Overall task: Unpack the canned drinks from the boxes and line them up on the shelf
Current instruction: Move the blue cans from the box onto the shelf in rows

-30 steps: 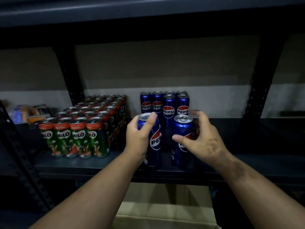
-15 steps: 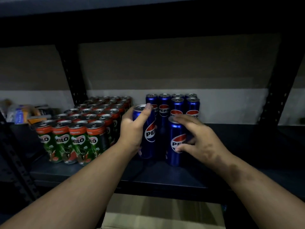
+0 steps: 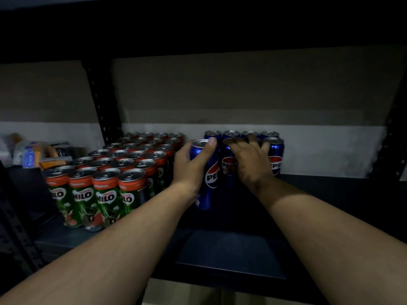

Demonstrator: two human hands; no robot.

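My left hand (image 3: 191, 166) grips a tall blue Pepsi can (image 3: 208, 181) that stands on the dark shelf (image 3: 231, 249). Just to its right, my right hand (image 3: 251, 160) holds a second blue Pepsi can (image 3: 228, 167) from the side and top, pushed up against the Pepsi cans at the back (image 3: 274, 158). That back group stands in two short rows near the wall. A block of green and red Milo cans (image 3: 105, 190) fills the shelf's left part in several rows.
A black perforated upright (image 3: 103, 111) rises behind the Milo cans, another at the far right (image 3: 394, 137). The shelf above (image 3: 198, 29) hangs low overhead. Clutter with a small bottle (image 3: 28, 156) lies far left. A cardboard box (image 3: 198, 291) shows below the shelf edge.
Both hands have pushed their Pepsi cans deeper into the shelf, from near the front edge toward the back rows; the right can now stands against the back group.
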